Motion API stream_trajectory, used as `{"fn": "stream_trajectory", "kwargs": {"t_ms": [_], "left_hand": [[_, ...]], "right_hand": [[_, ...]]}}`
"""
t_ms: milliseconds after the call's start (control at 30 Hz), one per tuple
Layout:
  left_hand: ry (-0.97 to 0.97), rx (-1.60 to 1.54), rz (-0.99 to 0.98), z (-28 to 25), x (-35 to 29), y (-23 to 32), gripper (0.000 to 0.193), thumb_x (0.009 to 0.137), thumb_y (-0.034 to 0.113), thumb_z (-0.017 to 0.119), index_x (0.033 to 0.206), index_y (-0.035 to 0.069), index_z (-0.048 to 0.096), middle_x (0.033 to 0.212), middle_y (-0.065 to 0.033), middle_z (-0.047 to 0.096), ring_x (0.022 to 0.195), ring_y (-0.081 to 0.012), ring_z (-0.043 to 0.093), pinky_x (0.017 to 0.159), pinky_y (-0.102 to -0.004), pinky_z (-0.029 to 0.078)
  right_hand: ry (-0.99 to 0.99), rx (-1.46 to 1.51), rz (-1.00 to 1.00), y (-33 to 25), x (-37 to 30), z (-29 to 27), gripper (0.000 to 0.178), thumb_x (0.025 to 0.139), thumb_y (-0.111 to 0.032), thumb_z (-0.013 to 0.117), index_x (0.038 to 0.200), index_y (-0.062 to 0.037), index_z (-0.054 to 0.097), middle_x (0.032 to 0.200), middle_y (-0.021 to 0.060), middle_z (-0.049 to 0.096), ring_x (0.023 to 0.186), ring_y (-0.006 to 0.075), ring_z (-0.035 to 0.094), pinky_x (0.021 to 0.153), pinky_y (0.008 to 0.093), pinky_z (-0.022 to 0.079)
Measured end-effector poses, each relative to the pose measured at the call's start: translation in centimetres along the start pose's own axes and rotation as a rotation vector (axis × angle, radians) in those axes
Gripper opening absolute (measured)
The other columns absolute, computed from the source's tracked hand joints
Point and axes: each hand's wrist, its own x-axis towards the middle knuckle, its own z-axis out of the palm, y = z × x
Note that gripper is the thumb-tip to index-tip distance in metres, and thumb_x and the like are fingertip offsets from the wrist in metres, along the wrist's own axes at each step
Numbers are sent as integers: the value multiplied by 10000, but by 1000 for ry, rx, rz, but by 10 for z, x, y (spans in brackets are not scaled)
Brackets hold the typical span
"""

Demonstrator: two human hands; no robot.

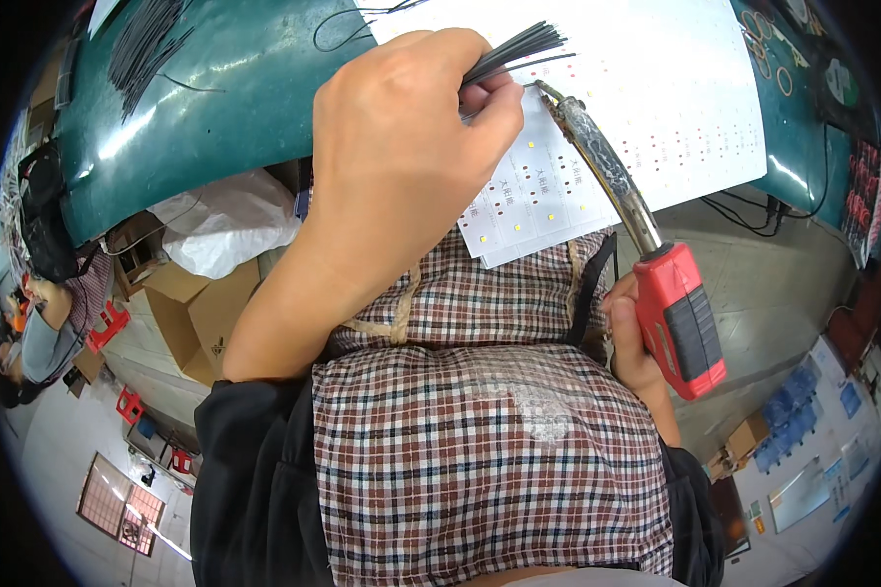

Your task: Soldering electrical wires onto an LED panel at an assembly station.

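My left hand (401, 127) is closed around a bundle of thin black wires (519, 51), whose ends fan out to the right. One wire from the bundle points toward the white sheet of circuit boards (656, 108), which carries rows of small yellow components. In my right hand (633, 338) is a soldering gun (677, 318) with a red and black handle. Its long metal barrel leans up and left, and the tip is close to a wire end over the sheet, just right of my left fingers. Whether tip and wire touch I cannot tell.
More black wires (147, 49) lie on the green tabletop (235, 117) at the left. Rubber bands (773, 59) and a dark round object sit at the right. Below the table's edge are a white plastic bag (227, 220) and an open cardboard box (191, 318). Another person (49, 333) is at far left.
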Motion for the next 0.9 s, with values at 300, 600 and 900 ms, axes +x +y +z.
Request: {"fn": "stream_trajectory", "kwargs": {"t_ms": [300,600,900], "left_hand": [[-12,6,-8,-1,0,1,142,798,138,743,779,15,677,695,-104,677,631,-268,678,574,-373,523],[-72,47,-105,-6,5,12,164,834,156,779,892,15,719,764,-75,699,661,-162,665,614,-293,502],[2,99,87,0,9,12,171,822,141,768,925,15,716,812,-78,701,702,-190,680,650,-316,518]], "right_hand": [[6,25,54,-1,-5,-5,172,848,-127,764,973,-18,717,869,122,708,750,295,710,684,370,568],[73,174,90,-13,2,0,207,990,-203,614,940,-8,562,785,97,597,520,67,411,527,232,384],[93,279,76,-8,1,0,191,986,-181,616,972,1,561,784,94,599,521,65,421,536,226,400]]}}
